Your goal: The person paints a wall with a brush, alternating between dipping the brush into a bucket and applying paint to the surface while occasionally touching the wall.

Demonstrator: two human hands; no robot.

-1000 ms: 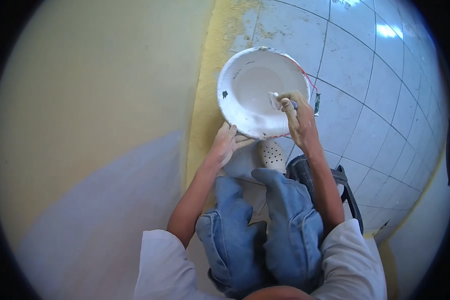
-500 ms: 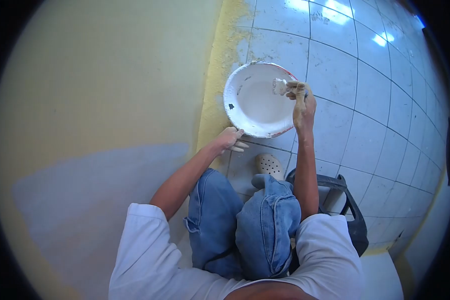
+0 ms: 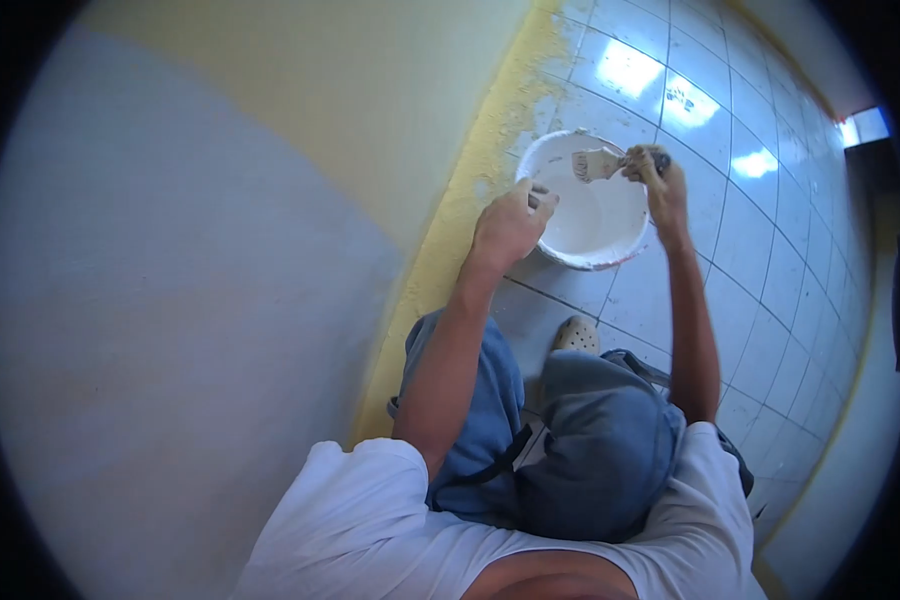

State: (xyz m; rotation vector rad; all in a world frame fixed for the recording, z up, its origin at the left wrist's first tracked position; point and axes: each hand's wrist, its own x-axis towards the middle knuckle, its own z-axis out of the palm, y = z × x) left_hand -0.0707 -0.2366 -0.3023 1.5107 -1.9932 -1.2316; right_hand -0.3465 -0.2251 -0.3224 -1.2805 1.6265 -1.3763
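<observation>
A white tub [image 3: 592,258], its rim and inner wall smeared with white paint, sits on the floor beside the wall. My left hand [image 3: 510,222] is at its left rim, fingers curled over the edge; how firmly they grip does not show. Over the far right part of the tub, my right hand [image 3: 660,180] is closed around a paintbrush [image 3: 600,164]. The brush lies nearly level, its whitish bristle end pointing left above the tub's inside and its dark handle end showing past my fingers. Pale smears coat the fingers of both hands.
At left rises a yellowish wall [image 3: 370,110] with a large pale grey-white patch [image 3: 190,260]. Yellow paint [image 3: 470,160] runs along its foot onto the tiled floor [image 3: 745,240]. My beige clog [image 3: 577,336] is just below the tub. A dark object [image 3: 638,368] shows beside my knee.
My left hand has moved from the tub's near side up to its left rim. My right hand has drawn the brush slightly up and right. The camera view has turned and shifted.
</observation>
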